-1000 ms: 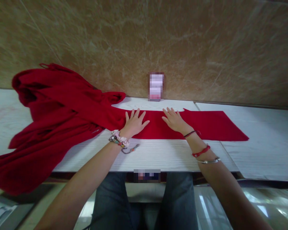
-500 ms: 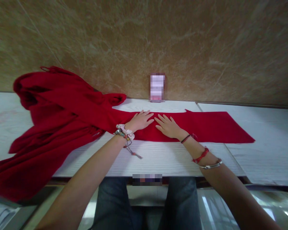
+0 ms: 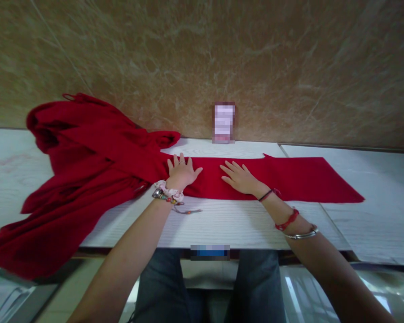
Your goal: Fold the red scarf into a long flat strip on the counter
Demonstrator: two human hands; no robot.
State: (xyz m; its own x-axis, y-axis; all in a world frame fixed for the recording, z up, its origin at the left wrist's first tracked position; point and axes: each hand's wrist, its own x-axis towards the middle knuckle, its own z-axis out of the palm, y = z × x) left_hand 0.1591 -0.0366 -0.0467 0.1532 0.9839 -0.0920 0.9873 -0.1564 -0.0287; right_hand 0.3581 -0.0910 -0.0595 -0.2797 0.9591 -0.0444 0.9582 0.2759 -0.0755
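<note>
A red cloth garment [image 3: 87, 161] lies across the white table, bunched in folds at the left. From it a long flat red strip [image 3: 299, 177] stretches to the right and ends in a slanted edge with a pointed corner. My left hand [image 3: 183, 172] rests palm down near the strip's left end, fingers spread. To its right, my right hand [image 3: 240, 177] lies flat on the strip with its fingers stretched out. A stretch of red cloth shows between the two hands. Neither hand grips the fabric.
The white table [image 3: 202, 224] has a wood-grain top and a seam at the right. Behind it stands a brown marbled wall [image 3: 202, 58]. A blurred-out phone-like object [image 3: 224, 123] leans against the wall. At the lower left is a grey box [image 3: 16, 296] holding pale sheets.
My left hand has slid left along the strip and spread its fingers, widening the gap between my hands. My right hand keeps its place on the cloth. The view has shifted slightly.
</note>
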